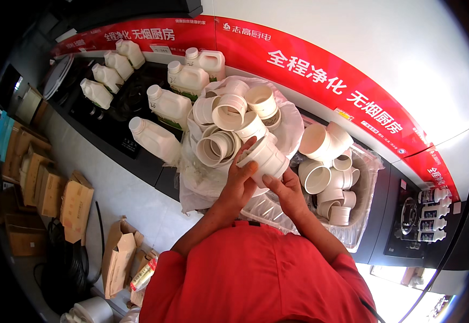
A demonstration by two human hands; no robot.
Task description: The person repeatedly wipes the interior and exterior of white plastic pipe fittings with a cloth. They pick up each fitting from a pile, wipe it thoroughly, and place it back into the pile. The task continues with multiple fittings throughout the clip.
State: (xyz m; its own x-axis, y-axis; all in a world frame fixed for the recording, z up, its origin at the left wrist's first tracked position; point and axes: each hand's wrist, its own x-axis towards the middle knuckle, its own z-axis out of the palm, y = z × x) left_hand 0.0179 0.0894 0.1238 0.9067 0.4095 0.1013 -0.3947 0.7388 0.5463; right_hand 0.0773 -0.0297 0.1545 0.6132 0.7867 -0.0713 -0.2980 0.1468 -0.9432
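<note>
I hold a white, stepped, cylindrical plastic pipe fitting [266, 160] between my two hands, tilted, in front of me above the near right edge of a crumpled white plastic bag [201, 189]. My left hand [241, 175] is curled round the fitting's left end, thumb on the side facing me, fingers opened about as wide as the piece. My right hand [285, 191] grips the lower right end with the thumb pressed on it; its other fingers are mostly hidden, so I cannot tell how far they spread.

The bag sits on the dark kitchen counter [167, 180], heaped with white plastic pipe pieces [229, 112]. Just beside its right edge, a pale crate lined with clear plastic [372, 185] holds more white elbows and short tubes [315, 176]. Along the bag's left edge stand four white plastic jugs with handles [154, 141], the closest by the counter's near edge. Beyond them is a black glass hob [105, 137]. A red printed banner [320, 75] runs along the counter's back edge.
</note>
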